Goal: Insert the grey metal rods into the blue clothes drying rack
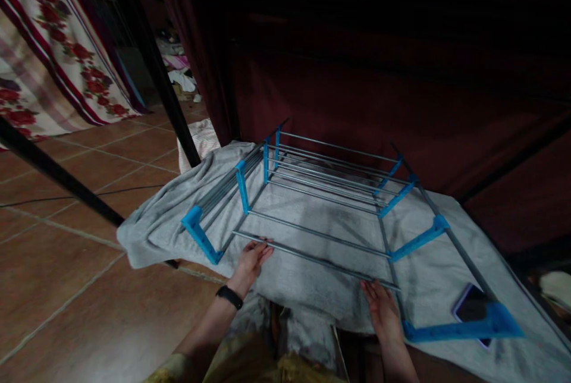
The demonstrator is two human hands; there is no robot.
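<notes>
A rack of grey metal tubes and blue plastic brackets [419, 241] lies across the grey cloth in front of me. Several tubes span it at the back and middle. In both hands I have a loose-looking metal rod [312, 257] at the rack's near end. My left hand [254, 257], with a black band on its wrist, pinches the rod near its left end. Toward the right end, my right hand [381, 305] has its fingertips closed on the same rod. Whether the rod's ends sit in the frame, I cannot tell. More tubes run together along the left side [225, 190].
The grey cloth [303, 305] covers the surface under the rack. A phone [471, 305] lies behind the near right bracket. Dark posts [165, 68] stand at the left, beyond them a tiled floor [89, 276] and a floral curtain [75, 44]. Dark red fabric [339, 97] hangs behind.
</notes>
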